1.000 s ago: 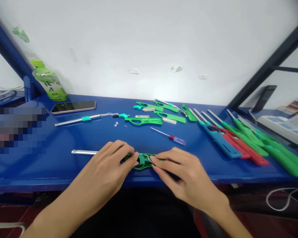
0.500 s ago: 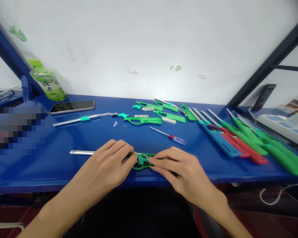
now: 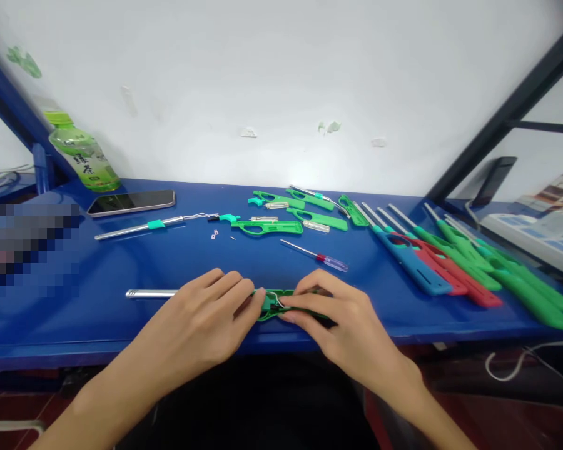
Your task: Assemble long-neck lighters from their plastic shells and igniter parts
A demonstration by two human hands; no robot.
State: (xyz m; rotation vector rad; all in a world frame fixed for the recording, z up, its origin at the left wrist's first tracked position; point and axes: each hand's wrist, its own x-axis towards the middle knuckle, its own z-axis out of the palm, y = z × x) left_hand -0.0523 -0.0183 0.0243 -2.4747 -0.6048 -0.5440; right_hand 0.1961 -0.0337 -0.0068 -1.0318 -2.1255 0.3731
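Observation:
A green lighter shell (image 3: 285,292) lies near the front edge of the blue table, its inside facing up, with a metal tube (image 3: 150,294) reaching out to the left. My left hand (image 3: 216,319) is closed around the tube end of the shell, its fingertips at the teal trigger piece (image 3: 267,304). With its fingers pinched at the white wire and the shell, my right hand (image 3: 340,312) covers the handle part. Beyond my hands, a screwdriver (image 3: 326,259) with a clear purple handle rests on the table.
Open green shells (image 3: 272,229), clear tanks (image 3: 316,227) and a loose metal tube with wires (image 3: 131,231) lie farther back. Blue, red and green lighters (image 3: 415,262) are at the right. A phone (image 3: 131,202) and a bottle (image 3: 87,156) stand back left.
The view has shifted slightly. My left fingers have moved a little over the teal piece, and my right fingers have shifted slightly at the wire.

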